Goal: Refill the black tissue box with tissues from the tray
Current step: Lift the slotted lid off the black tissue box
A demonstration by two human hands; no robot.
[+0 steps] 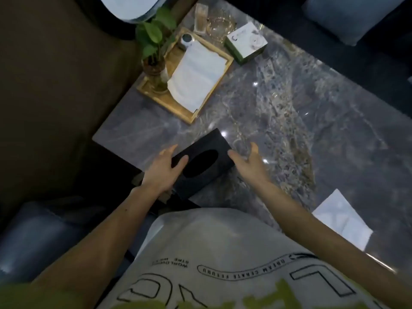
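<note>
The black tissue box (pixel 201 162) lies on the grey marble table near its front edge, its oval slot facing up and dark. My left hand (pixel 162 170) rests against the box's left end, thumb on its top, fingers spread. My right hand (pixel 247 160) is at the box's right end with fingers apart, one fingertip touching the corner. Farther back on the left stands a gold tray (pixel 178 108) holding a stack of white tissues (pixel 197 73).
A potted plant in a glass vase (pixel 153 63) and a small round jar (pixel 186 40) share the tray. Behind it are a glass dish (pixel 220 25) and a green-and-white box (pixel 245 42). A loose white tissue (pixel 342 218) lies at the table's right front. Sofa cushions surround the table.
</note>
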